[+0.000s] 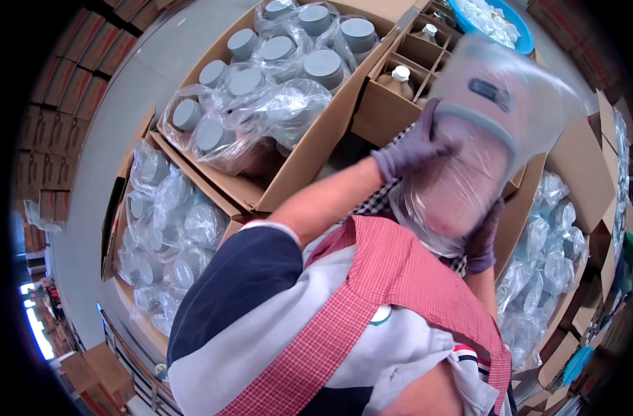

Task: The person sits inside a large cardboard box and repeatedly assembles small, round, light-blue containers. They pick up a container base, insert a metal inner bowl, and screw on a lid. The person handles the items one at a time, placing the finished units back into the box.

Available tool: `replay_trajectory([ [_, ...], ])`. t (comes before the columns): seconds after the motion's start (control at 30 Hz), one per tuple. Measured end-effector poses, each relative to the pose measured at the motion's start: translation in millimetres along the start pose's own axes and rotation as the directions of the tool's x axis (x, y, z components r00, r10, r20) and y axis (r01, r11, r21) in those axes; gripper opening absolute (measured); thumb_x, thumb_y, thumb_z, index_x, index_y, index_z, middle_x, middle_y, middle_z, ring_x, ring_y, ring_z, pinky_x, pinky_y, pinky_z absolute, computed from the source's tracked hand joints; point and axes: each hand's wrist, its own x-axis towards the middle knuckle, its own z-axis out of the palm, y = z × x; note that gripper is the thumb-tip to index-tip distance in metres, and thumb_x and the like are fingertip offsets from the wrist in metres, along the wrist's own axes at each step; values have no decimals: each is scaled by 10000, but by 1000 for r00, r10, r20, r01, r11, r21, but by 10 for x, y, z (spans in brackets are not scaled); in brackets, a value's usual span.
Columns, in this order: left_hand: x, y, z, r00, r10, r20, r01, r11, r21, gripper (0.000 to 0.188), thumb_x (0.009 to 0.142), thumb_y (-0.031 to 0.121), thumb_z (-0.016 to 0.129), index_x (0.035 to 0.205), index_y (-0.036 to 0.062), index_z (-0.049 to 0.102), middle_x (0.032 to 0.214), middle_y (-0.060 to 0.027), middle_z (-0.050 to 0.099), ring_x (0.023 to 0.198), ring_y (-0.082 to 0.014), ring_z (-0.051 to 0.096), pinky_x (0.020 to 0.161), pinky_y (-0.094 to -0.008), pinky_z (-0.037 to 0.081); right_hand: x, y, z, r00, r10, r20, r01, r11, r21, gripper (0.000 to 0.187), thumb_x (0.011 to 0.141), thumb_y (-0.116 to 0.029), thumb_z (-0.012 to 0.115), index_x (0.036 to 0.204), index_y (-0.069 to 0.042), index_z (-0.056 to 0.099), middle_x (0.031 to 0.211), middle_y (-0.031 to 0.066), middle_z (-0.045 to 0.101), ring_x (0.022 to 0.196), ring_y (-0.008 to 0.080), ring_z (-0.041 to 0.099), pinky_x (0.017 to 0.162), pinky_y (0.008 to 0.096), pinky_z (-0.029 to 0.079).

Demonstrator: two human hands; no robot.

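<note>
The left fingers (427, 132), gloved in purple-grey, are partly curled and have hold of a jar (465, 163), pinkish with a grey band, inside a clear bag (549, 90). The right fingers (494, 222) touch the jar's lower right side; its body hides their tips, so how far they are bent cannot be told. The jar lies tilted between both sets of fingers, blurred, a dark mark toward its far end.

The jar covers part of the divided box (372, 111), which stands just beyond the left fingers with white-capped bottles (400, 78) in its cells. Farther past them, a blue basin (529, 31) holds white caps (486, 19).

Left of the left fingers stands a large carton (299, 163) of bagged, grey-lidded jars (323, 66); the left forearm passes before its near corner. A second carton (192, 184) of bagged jars sits lower left, touching it. Right of the right fingers, another carton (580, 173) holds more clear bagged things (542, 267). Well apart from the left fingers, cartons (53, 145) are stacked along the far left.
</note>
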Motion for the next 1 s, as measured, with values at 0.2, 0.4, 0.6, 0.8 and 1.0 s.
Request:
replay_trajectory([
  [0.2,-522,241,-456,998,-38,-45,12,875,-484,859,848,455,681,1469,30,268,1442,-149,395,1318,-227,394,1095,-357,337,-4,-226,391,861,59,505,193,881,-432,777,860,-417,577,1431,31,300,1386,166,429,1283,278,420,1084,374,320],
  [0.4,-1363,321,-378,925,82,-372,-256,857,-448,677,963,515,453,1453,65,322,1405,-118,450,1277,-228,449,1088,-385,361,332,-19,1028,487,-423,764,841,-7,-540,757,776,-237,686,1389,36,336,1323,289,433,1238,441,430,1061,493,341],
  [0.6,-2206,945,-176,733,-138,-666,-332,782,-527,688,962,565,390,1463,109,271,1419,-160,427,1282,-301,460,1073,-450,398,486,91,1944,300,-309,903,954,115,-278,692,795,-219,643,1330,115,359,1297,288,455,1142,404,508,994,523,364],
  [0.8,-2837,1053,-116,689,61,-723,444,752,487,488,989,376,431,1404,139,337,1390,-137,452,1242,-304,503,998,-428,459,153,28,2665,210,-91,973,751,653,-101,936,726,-137,734,1436,84,165,1187,307,530,1057,454,562,926,473,452],
  [1.0,-3070,1399,-565,642,-44,-765,498,783,373,366,951,285,533,1263,93,542,1280,-118,536,1242,-257,485,965,-370,444,647,146,3310,-2,121,993,793,605,-72,986,742,-135,721,1463,43,72,1110,302,580,1016,426,601,875,447,483],
])
